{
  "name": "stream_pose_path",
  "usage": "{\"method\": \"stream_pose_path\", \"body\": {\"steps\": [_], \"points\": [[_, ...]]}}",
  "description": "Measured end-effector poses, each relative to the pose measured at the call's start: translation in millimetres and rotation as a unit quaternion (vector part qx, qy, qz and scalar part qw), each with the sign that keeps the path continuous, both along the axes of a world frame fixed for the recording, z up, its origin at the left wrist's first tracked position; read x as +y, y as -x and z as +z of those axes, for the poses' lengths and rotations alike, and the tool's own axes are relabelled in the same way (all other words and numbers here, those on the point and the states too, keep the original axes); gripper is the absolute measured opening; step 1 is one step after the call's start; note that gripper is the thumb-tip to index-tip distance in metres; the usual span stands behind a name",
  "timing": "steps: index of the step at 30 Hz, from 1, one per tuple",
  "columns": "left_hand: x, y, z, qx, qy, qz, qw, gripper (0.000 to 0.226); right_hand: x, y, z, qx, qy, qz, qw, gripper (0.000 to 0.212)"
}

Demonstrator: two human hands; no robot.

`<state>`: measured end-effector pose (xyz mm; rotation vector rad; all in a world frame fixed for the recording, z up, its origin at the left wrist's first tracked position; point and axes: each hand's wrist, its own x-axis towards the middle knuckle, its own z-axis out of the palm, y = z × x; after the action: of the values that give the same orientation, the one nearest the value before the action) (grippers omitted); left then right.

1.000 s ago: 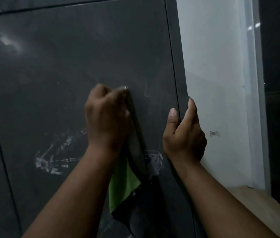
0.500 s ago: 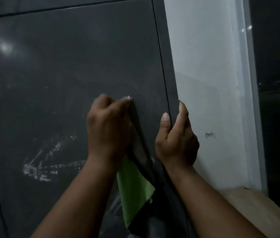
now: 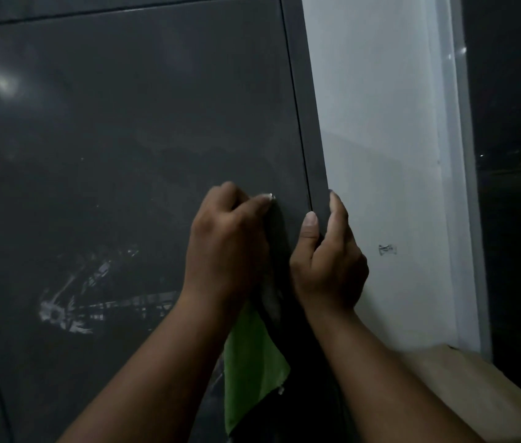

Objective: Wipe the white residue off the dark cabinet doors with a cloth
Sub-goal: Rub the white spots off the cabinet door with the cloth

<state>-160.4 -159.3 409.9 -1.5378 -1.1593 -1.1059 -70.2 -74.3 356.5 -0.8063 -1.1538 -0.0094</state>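
Head view: dark cabinet door (image 3: 131, 129) is filling the left and centre of the frame, w/ white residue (image 3: 70, 302) smeared as scratchy streaks at lower left-centre. Left hand (image 3: 227, 247) is pressing against the door at centre frame, fingers curled tight together and gripping the cloth (image 3: 252, 372); the cloth is hanging down below that hand toward the bottom centre, green side facing out, a darker fold along its right edge and up beside the thumb. Right hand (image 3: 329, 266) is sitting just right of it, thumb lying flat on the door's front near the edge, the other fingers wrapping round the cabinet's right side, pinching that edge btwn them. Both forearms are coming up from the bottom of the frame. White wall (image 3: 380, 155) is standing right of the cabinet, w/ a small dark mark (image 3: 387, 250) on it. Wooden ledge (image 3: 476, 394) is running along the lower right; dark window (image 3: 518, 155) at far right.
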Motion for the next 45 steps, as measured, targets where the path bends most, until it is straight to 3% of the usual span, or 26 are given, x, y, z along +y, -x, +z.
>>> {"method": "stream_pose_path", "body": {"steps": [6, 13, 15, 21, 26, 29, 31, 35, 40, 45], "points": [[19, -19, 51, -0.099, -0.042, -0.038, 0.993, 0.02, 1, -1, 0, -0.003, -0.005, 0.002, 1.0, 0.06], [18, -24, 17, 0.045, 0.001, -0.019, 0.999, 0.002, 3, -3, -2, 0.001, -0.032, 0.003, 0.999, 0.057], [9, -9, 9, 0.048, 0.02, -0.016, 0.999, 0.009, 5, -4, -2, -0.002, -0.036, -0.005, 0.999, 0.055], [9, -11, 37, -0.066, -0.015, -0.015, 0.998, 0.019, 5, -2, -2, 0.026, -0.038, 0.002, 0.999, 0.047], [14, -31, 9, -0.021, 0.009, -0.012, 1.0, 0.014, 11, -16, -5, 0.073, -0.036, 0.099, 0.992, 0.039], [6, -20, -29, -0.005, 0.023, -0.023, 0.999, 0.004, 20, -27, -10, 0.072, -0.001, 0.242, 0.967, 0.039], [-1, -13, -47, -0.014, 0.047, -0.023, 0.999, 0.011, 23, -32, -15, 0.049, 0.027, 0.314, 0.948, 0.042], [-2, -12, -32, -0.025, 0.021, -0.032, 0.999, 0.011, 24, -30, -20, -0.006, 0.068, 0.322, 0.944, 0.048], [12, -24, 2, -0.111, 0.015, -0.062, 0.992, 0.013, 17, -40, -12, 0.003, 0.095, 0.388, 0.917, 0.048], [7, -31, -60, -0.015, 0.051, -0.046, 0.998, 0.013, 11, -46, -15, 0.043, 0.107, 0.439, 0.891, 0.046]]}}
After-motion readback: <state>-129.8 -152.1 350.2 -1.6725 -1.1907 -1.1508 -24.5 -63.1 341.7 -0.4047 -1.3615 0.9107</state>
